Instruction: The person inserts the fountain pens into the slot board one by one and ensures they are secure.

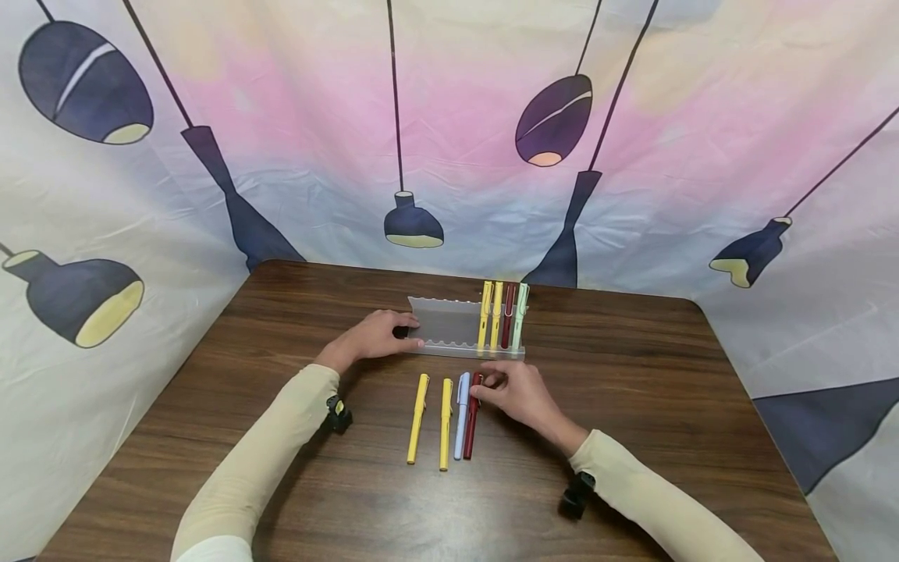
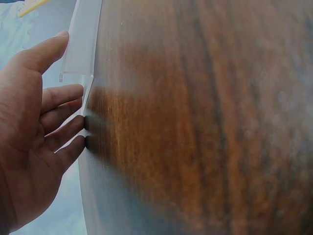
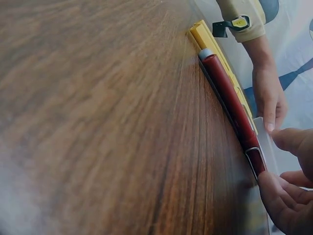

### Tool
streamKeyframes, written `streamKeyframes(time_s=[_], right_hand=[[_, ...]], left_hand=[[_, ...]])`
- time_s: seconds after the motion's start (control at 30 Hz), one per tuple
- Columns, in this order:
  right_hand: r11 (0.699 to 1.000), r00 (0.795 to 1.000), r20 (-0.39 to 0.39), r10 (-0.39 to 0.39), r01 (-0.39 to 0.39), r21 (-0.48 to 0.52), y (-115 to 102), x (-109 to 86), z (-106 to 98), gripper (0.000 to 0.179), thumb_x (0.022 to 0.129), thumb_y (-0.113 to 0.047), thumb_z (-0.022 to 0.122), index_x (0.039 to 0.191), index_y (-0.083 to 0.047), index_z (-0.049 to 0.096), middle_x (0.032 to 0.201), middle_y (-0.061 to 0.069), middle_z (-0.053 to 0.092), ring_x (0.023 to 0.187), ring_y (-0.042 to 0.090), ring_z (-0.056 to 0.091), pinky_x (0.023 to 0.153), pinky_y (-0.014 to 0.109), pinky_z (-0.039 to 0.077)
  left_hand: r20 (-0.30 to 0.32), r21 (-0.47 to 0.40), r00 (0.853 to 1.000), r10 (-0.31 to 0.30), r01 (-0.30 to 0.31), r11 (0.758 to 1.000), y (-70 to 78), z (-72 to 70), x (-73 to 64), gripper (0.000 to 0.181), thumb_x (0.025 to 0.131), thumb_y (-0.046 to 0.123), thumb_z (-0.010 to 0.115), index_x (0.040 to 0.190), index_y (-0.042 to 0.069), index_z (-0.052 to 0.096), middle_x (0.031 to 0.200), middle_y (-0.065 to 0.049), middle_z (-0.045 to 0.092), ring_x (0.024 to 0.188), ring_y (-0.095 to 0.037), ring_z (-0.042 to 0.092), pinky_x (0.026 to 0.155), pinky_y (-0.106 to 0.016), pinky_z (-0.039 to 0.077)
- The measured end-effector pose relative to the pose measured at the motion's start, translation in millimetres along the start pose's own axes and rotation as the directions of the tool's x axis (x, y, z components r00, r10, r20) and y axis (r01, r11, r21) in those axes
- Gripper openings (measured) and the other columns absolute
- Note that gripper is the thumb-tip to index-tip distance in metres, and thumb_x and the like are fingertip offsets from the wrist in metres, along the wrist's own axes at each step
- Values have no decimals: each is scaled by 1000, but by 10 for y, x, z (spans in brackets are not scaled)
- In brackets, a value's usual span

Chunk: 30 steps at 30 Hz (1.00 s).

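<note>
While the left hand (image 1: 375,334) touches the left end of the clear rack (image 1: 445,324), thumb and fingers spread well apart rather than clenched, it's the right hand (image 1: 520,394) at the busy end! Down it reaches to the loose dark red pen (image 1: 472,429), which lies on the tabletop (image 1: 611,351) in front of the rack, rightmost in its row. Thumb and fingers are at the cap end, but whether that right grip is a firm pinch or merely a touch, I cannot tell from these angles. Just beside it lies the light blue pen (image 1: 461,417), and on to the left come the inner yellow pen (image 1: 445,425) and the outer yellow pen (image 1: 417,421). Up in the rack, gathered at the right end, stand two racked yellow pens (image 1: 483,320), a racked dark red pen (image 1: 508,316) and a pale green pen (image 1: 520,316). So the step in hand looks to be taking up that loose dark red pen, the left hand apparently steadying the rack. And the next move? It calls, I judge, for a secure pinch near the cap and a clean lift, without nudging the light blue pen alongside.
</note>
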State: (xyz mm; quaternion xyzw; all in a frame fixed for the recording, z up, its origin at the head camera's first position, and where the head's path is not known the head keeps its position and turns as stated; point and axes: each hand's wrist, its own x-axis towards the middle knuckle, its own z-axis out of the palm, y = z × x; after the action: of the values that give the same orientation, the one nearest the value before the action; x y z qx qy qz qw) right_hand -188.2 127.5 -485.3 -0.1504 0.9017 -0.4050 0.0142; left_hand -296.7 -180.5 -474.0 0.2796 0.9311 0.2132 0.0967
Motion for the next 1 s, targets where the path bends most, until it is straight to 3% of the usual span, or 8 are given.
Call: streamKeyframes(time_s=[0.3,1.0], right_hand=[[999,999,36,31,-30,-33,8,37,40,46,82,-29,88,120,-6,75,81,-7,69,68,1,64,63,23,55],[995,995,94,20,-11,-96,-18,105,44,51,82,-33,88,121,-3,75,76,-9,63,66,6,53,64,26,49]], left_hand=[[0,8,1000,1,-1,1000,-6,9,7,62,97,53,64,139,6,64,150,-16,54,142,-35,48,115,-53,38],[9,1,1000,-14,14,1000,-15,2,6,66,97,57,63,141,8,63,152,-14,53,144,-36,45,117,-55,35]])
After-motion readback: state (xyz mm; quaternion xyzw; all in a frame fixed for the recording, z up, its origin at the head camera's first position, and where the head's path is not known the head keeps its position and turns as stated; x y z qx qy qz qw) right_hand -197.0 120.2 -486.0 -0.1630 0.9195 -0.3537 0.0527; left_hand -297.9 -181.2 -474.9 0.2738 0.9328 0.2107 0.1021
